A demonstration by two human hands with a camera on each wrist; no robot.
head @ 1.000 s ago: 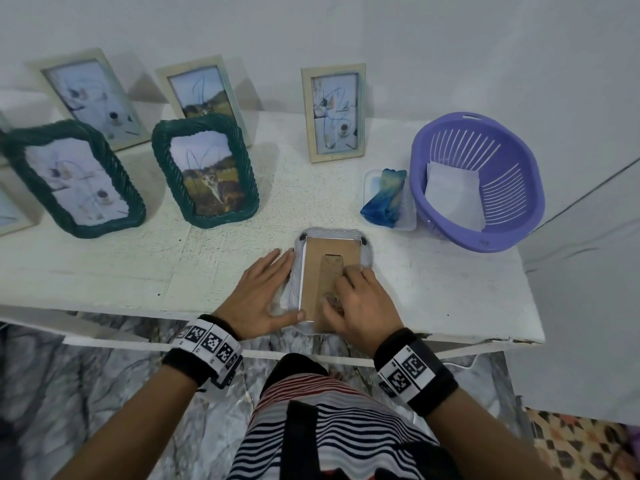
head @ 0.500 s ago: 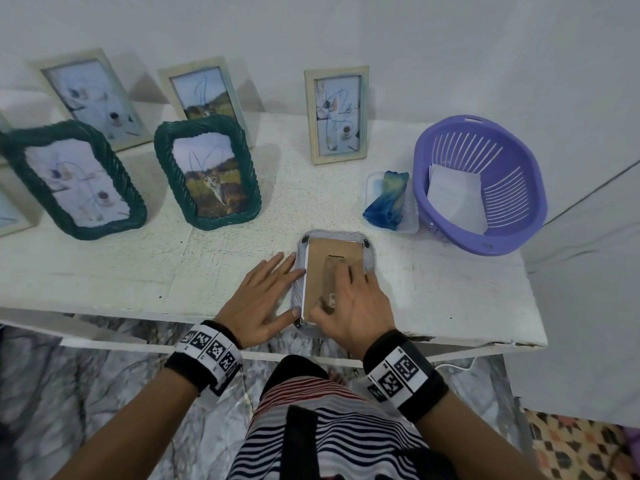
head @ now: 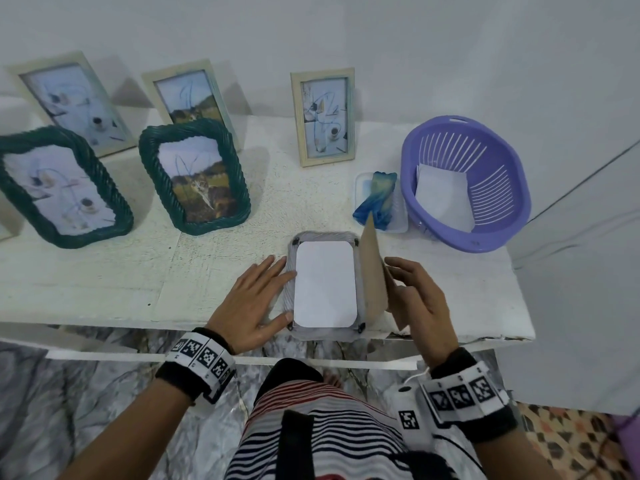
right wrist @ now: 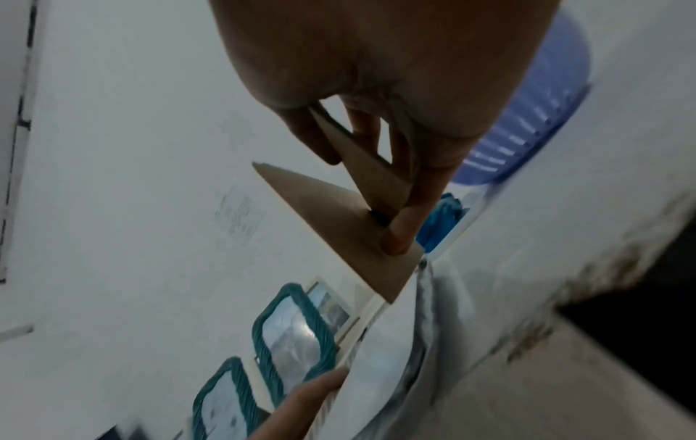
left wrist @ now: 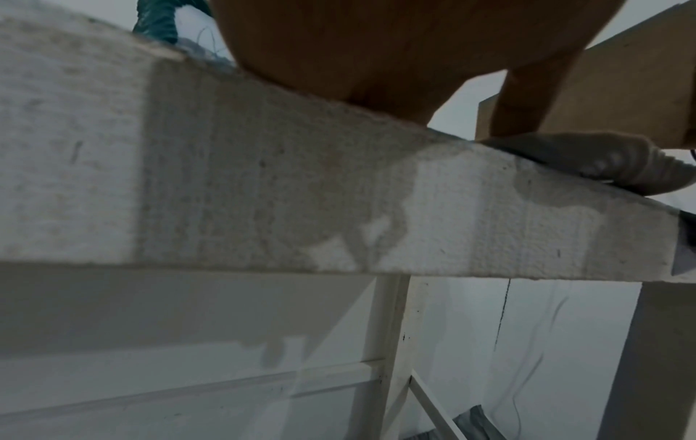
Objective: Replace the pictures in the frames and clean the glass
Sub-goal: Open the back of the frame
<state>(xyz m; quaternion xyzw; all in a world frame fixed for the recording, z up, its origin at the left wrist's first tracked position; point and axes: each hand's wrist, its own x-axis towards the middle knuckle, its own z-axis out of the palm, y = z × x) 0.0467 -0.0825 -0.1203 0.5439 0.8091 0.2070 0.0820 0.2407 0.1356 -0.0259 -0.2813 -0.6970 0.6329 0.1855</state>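
Since the earlier frame, my right hand has lifted, pinching the stiff brown cardboard backing board; my flat, open left hand steadies the grey woven frame beside it.

White counter, crowded along the back.
I see five upright frames, a grey frame face-down at the front edge, a purple basket, a cloth tray.

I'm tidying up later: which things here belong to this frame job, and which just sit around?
In use:
grey frame, face down
brown backing board, lifted by right hand
white picture back
left hand, steadying
blue cloth
purple basket with sheets

Just there:
two green frames
three cream frames
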